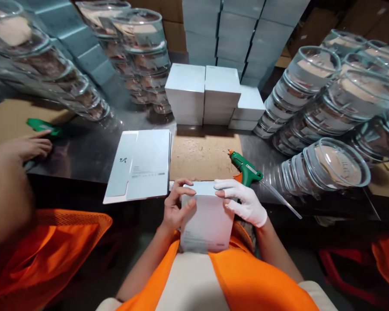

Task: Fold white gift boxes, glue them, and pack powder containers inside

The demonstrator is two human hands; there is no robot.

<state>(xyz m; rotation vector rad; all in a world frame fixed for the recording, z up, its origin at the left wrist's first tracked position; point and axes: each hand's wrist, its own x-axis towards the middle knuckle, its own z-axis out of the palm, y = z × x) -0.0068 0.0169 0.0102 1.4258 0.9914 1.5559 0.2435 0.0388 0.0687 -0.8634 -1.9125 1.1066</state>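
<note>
Held against my body at the table's front edge is a white box [207,220], with small print low on its face. My bare left hand [178,205] grips its left side, thumb on the face and fingers over the top edge. On the right side, my right hand [241,201] in a white glove with bare fingertips holds the same box. Just beyond, a green glue gun [246,166] with an orange tip and a clear glue stick lies on the table. Left of my hands is a stack of flat white box blanks [142,164].
A brown cardboard sheet [204,155] lies ahead, with white boxes [186,97] behind it. Stacked clear round containers [324,168] stand right, more stacks [145,52] left. A co-worker's hand [29,149] is at far left by another green glue gun [42,126].
</note>
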